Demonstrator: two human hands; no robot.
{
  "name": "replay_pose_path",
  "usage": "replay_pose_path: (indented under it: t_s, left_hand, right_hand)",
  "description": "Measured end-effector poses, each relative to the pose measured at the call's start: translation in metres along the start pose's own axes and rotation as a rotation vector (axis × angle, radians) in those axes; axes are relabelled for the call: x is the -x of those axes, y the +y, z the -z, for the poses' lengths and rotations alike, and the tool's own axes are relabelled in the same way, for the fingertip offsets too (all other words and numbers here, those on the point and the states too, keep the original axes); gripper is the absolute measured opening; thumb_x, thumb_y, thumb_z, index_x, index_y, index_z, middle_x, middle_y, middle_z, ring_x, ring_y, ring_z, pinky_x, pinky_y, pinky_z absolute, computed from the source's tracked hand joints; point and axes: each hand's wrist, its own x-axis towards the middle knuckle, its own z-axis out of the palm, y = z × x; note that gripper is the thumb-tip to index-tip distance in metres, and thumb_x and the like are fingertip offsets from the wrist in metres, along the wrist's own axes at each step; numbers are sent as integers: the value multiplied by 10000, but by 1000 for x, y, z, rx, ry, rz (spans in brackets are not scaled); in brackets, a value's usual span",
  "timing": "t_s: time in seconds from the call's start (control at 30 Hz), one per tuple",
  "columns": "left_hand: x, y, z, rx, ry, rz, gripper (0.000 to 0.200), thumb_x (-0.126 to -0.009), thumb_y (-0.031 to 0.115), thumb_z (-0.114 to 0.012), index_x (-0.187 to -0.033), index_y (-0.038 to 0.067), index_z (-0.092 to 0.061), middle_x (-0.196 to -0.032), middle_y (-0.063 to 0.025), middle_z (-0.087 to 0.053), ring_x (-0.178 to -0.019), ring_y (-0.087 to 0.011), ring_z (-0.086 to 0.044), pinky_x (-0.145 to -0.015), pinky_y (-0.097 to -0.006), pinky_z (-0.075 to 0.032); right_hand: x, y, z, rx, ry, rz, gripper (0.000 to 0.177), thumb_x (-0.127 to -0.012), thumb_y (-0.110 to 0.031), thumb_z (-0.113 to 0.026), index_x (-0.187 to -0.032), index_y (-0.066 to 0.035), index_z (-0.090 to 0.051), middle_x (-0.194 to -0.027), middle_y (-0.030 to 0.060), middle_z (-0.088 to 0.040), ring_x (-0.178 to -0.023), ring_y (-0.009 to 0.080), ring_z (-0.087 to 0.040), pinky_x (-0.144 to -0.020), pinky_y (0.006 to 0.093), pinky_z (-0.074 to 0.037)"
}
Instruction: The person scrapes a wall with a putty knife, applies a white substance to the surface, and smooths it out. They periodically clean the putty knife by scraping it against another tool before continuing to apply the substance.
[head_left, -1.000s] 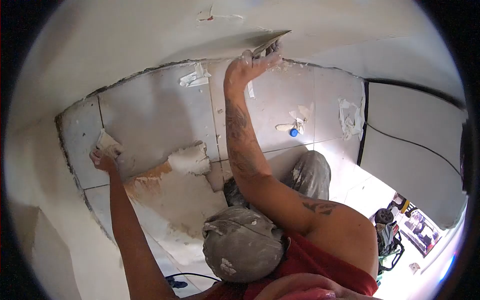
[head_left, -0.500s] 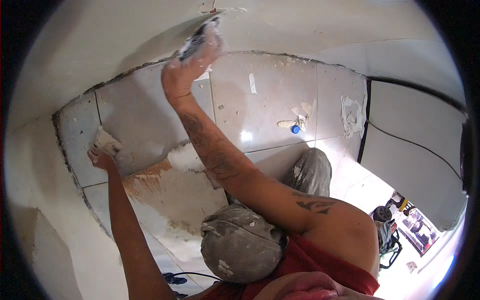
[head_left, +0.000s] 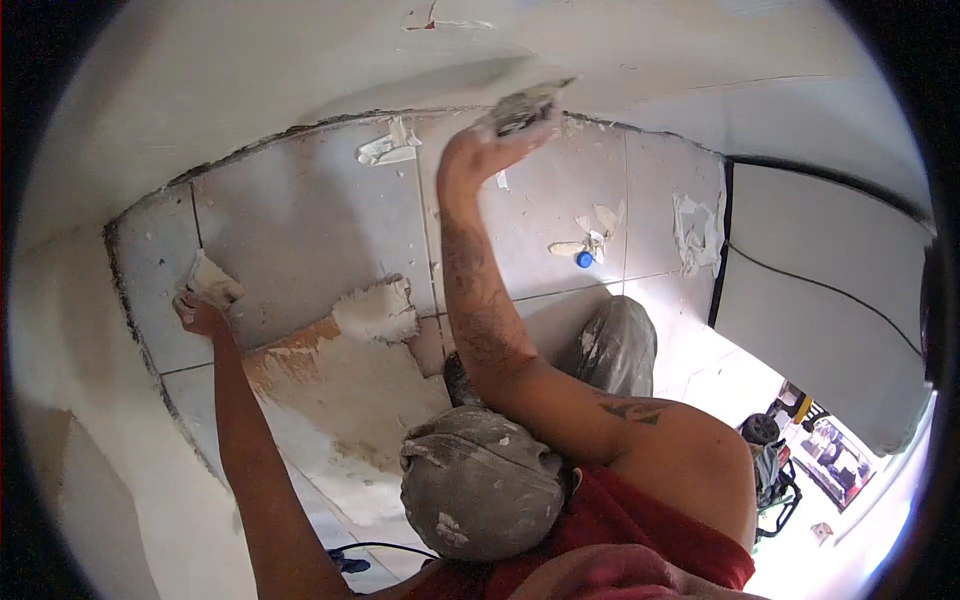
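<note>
My right hand (head_left: 505,140) is wrapped round a plaster-smeared flat tool (head_left: 525,108), which is slightly blurred at the lower part of the pale wall (head_left: 620,65). At the left, my left hand (head_left: 203,314) grips the edge of a whitish, plaster-covered scraper or slab (head_left: 215,280) above the floor tiles. Its exact shape is hard to tell. Below and between my arms lies a worn board (head_left: 350,400) coated with dried plaster.
Grey floor tiles (head_left: 290,220) carry plaster scraps (head_left: 390,146) and a blue cap (head_left: 584,260). A white panel with a dark cable (head_left: 820,287) stands at the right. My knees in dusty trousers (head_left: 485,490) are at the centre bottom. Equipment (head_left: 770,460) sits lower right.
My right hand has swept rightward along the wall with the tool, uncovering plaster scraps on the floor behind it. My left hand has hardly moved.
</note>
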Motion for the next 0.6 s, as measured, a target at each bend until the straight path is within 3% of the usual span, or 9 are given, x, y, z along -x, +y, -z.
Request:
replay_pose_path:
  t_s: [0.03,0.1,0.2,0.3,0.43,0.5,0.57,0.6]
  left_hand:
    - [-10,10,12,-92,13,-66,380,-912,319,-436,-992,-25,-576,-965,-184,-602,-865,-343,-581,-771,-392,-471]
    - [8,-13,-21,60,-61,139,366,-907,321,-445,-1000,-11,-570,-1009,-171,-588,-900,-329,-575,-772,-388,-472]
    - [20,-28,-43,88,-122,256,341,-908,309,-439,-989,2,-564,-1047,-158,-570,-928,-310,-570,-774,-389,-474]
    - [21,-31,-41,-108,-121,71,311,-912,282,-435,-952,1,-562,-1016,-152,-577,-910,-301,-574,-765,-386,-474]
    - [6,-20,-23,-11,-82,-1,256,-906,219,-450,-936,-10,-561,-926,-160,-599,-863,-318,-579,-752,-372,-469]
    - [-1,-4,-10,260,-126,389,243,-900,205,-454,-952,-8,-557,-932,-152,-599,-868,-320,-574,-747,-380,-464]
    - [-1,-1,-12,448,-148,573,243,-899,199,-448,-961,-10,-556,-936,-149,-597,-866,-321,-569,-743,-389,-458]
    - [1,-4,-13,499,-148,565,250,-901,200,-439,-962,-12,-556,-937,-149,-595,-862,-320,-567,-743,-396,-454]
  right_hand:
    - [-6,13,-4,-14,26,3,672,-625,100,-348,-1278,131,-193,-1291,272,-245,-1203,389,-273,-1056,454,-145]
    - [-11,33,-6,-38,80,4,699,-608,91,-349,-1283,136,-172,-1308,275,-215,-1208,393,-256,-1064,458,-121]
    - [-11,17,-28,156,32,-67,744,-587,59,-349,-1299,131,-146,-1342,283,-176,-1251,403,-198,-1076,458,-62]
    - [12,22,-60,244,76,-38,778,-568,40,-360,-1308,129,-137,-1364,283,-158,-1272,414,-160,-1081,455,-24]
    - [47,-24,-85,206,-18,-45,806,-561,55,-453,-1318,98,-180,-1350,268,-221,-1253,424,-206,-1074,483,-24]
    - [63,-42,-92,197,-59,53,753,-580,67,-489,-1301,68,-273,-1339,260,-258,-1247,409,-230,-1062,499,-91]
    - [81,-53,-96,61,-120,62,705,-590,82,-484,-1277,53,-327,-1301,250,-312,-1223,403,-266,-1044,490,-151]
    - [87,-56,-95,-9,-152,67,683,-595,90,-481,-1265,46,-354,-1282,246,-339,-1211,399,-284,-1035,486,-182]
